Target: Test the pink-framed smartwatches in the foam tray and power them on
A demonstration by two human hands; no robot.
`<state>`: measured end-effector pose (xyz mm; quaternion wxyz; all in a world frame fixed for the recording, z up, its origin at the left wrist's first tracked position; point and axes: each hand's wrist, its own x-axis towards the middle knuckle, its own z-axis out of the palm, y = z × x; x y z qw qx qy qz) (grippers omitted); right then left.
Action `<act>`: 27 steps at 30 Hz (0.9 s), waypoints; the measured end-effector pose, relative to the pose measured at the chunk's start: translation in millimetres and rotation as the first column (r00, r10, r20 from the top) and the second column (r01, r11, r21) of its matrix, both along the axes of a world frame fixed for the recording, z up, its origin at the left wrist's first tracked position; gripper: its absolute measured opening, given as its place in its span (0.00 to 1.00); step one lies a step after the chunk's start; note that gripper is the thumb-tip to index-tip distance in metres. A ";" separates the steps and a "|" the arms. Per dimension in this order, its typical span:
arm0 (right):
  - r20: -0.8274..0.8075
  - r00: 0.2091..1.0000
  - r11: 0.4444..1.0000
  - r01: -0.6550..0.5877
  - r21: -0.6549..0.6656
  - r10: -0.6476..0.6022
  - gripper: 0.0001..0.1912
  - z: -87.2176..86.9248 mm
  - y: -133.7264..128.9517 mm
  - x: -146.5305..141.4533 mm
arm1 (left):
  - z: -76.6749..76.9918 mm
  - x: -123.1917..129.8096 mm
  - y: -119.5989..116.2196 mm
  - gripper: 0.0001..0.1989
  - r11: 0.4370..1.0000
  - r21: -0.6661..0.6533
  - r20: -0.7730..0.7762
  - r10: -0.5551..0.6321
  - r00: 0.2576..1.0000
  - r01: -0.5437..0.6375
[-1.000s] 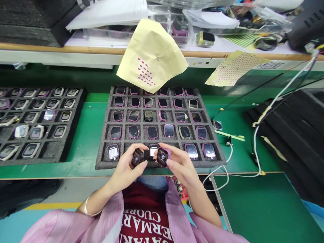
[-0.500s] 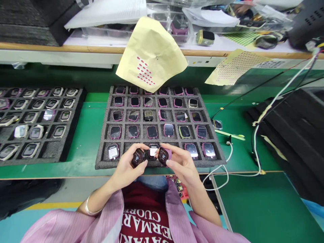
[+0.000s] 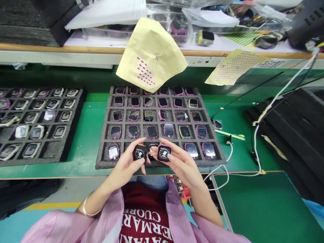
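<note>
Your left fingers (image 3: 137, 165) were curled round a dark watch (image 3: 139, 152), right fingers (image 3: 175, 160) round a purple-rimmed watch (image 3: 163, 152). Foam tray (image 3: 107, 164) sat at your 12 o'clock.

Over the front edge of a foam tray (image 3: 212, 162), the left hand (image 3: 128, 162) holds a dark watch (image 3: 139, 153) and the right hand (image 3: 183, 162) a purple watch (image 3: 164, 153), both screens lit. The tray sits by the front edge of the desk (image 3: 89, 135), its compartments bearing mostly purple-framed watches; a green-framed watch (image 3: 184, 132) lies in the second row from the front. A second tray (image 3: 52, 150), with mostly pale-framed watches, lies toward the desk's left end. A yellow sheet (image 3: 154, 50) partly hides the first tray's back edge.
</note>
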<state>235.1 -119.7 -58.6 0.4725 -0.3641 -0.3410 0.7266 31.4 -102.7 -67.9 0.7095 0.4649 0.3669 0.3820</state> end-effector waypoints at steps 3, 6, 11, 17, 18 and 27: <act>0.020 0.999 0.999 0.041 -0.017 -0.041 0.27 1.1 -2.2 0.8 | 0.2 -4.4 3.3 0.26 0.994 -0.093 0.054 -0.045 0.997 0.050; 0.062 0.994 0.996 0.089 0.000 -0.089 0.28 -0.3 -3.5 -0.1 | -1.4 -6.3 5.0 0.27 0.989 -0.139 0.070 -0.049 0.996 0.058; 0.128 0.986 0.994 0.099 0.052 -0.105 0.26 -6.6 -2.1 -1.8 | -3.6 -2.7 4.4 0.27 0.989 -0.141 0.089 -0.029 0.996 0.041; 0.168 0.976 0.988 0.123 0.092 -0.137 0.25 -11.6 -1.6 -1.6 | -3.6 -2.4 3.5 0.28 0.992 -0.122 0.047 -0.040 0.998 0.045; 0.175 0.974 0.988 0.127 0.092 -0.141 0.25 -11.8 -1.9 -1.5 | -3.6 -2.6 3.5 0.28 0.992 -0.116 0.038 -0.039 0.999 0.043; 0.224 0.956 0.978 0.166 0.130 -0.192 0.22 -14.1 -2.4 -4.7 | -3.2 -1.2 3.1 0.27 0.994 -0.090 0.014 -0.061 0.998 0.062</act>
